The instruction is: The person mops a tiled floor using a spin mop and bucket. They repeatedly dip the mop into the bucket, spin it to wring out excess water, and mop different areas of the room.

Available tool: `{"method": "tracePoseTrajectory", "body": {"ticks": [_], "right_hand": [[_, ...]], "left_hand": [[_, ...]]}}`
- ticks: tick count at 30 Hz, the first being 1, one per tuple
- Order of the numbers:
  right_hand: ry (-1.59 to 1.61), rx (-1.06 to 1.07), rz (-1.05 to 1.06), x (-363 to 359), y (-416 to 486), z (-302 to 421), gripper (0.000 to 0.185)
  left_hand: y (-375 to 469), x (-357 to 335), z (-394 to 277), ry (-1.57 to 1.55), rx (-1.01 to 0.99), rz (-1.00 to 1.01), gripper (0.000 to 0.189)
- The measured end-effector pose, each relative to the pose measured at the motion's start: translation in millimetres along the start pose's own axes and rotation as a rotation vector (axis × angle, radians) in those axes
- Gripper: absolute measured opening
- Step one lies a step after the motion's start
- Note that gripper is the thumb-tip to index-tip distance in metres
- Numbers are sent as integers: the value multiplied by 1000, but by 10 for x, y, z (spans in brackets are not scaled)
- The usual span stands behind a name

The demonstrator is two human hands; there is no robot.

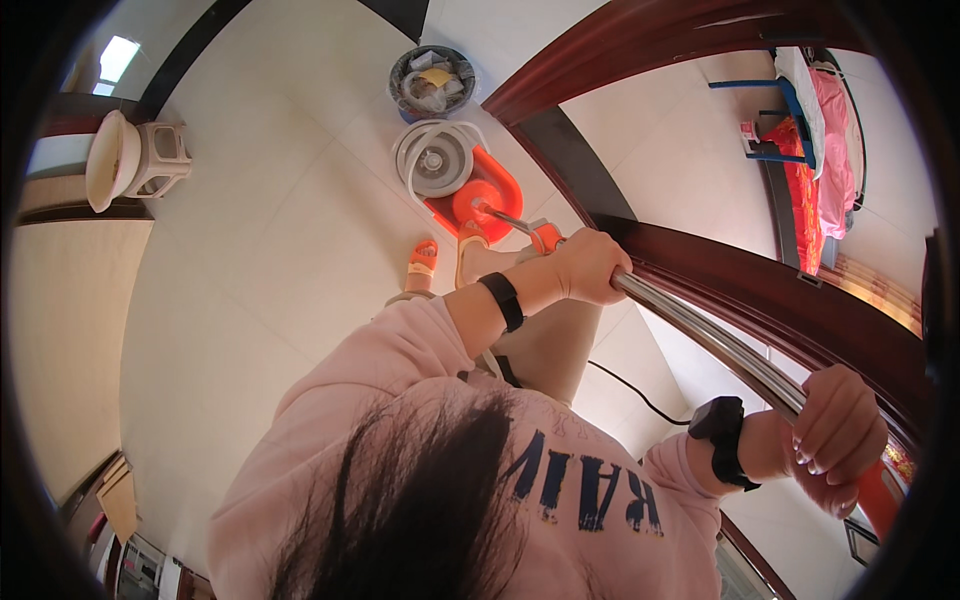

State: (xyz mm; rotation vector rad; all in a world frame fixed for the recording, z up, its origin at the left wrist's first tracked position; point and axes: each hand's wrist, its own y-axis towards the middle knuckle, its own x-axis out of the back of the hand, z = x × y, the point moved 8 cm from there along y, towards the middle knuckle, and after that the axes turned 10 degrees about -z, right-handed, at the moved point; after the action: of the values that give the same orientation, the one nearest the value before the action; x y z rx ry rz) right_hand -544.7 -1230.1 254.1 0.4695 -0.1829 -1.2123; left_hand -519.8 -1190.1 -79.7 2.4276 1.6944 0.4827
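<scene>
My left hand (596,266) grips the steel handle of a spin mop (705,337) partway along its length. My right hand (836,442) wraps around the upper part of the same handle, beside its orange end grip. The handle slants down to a round orange mop head (478,201), which sits in the orange section of a mop bucket (510,176). Next to it in the bucket is a grey spin basket (433,161), with a white carrying handle above. Whatever lies under the mop head is hidden.
My feet in orange slippers (424,255) stand close by the bucket. A lined waste bin (431,82) full of rubbish stands just beyond it. Dark wooden door framing (720,262) runs along the right. At left, a basin (112,161) leans on a plastic stool (161,161).
</scene>
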Motion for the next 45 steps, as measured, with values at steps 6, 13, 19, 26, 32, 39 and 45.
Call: {"method": "tracePoseTrajectory", "body": {"ticks": [6, 13, 19, 26, 32, 39, 45], "right_hand": [[-42, -34, 30, -99, 97, -234, 28], [-2, -26, 54, -91, 118, -677, 25], [-20, -60, 93, -154, 183, -1012, 25], [-95, -105, 67, -180, 325, -1047, 24], [-132, -51, -44, -99, 325, -1107, 25], [-74, -44, -39, 51, 281, -1276, 25], [-96, 11, -231, 214, 140, -1201, 24]], "left_hand": [[7, 75, 170, 5, 7, -3, 12], [-32, 146, 595, 117, 4, -10, 16], [-54, 181, 929, 119, 69, -22, 18], [28, 228, 953, 56, 88, -34, 18], [129, 183, 1016, 38, 71, 12, 19], [92, 167, 1157, 45, 124, -3, 18], [89, 60, 1170, 104, 143, 58, 15]]}}
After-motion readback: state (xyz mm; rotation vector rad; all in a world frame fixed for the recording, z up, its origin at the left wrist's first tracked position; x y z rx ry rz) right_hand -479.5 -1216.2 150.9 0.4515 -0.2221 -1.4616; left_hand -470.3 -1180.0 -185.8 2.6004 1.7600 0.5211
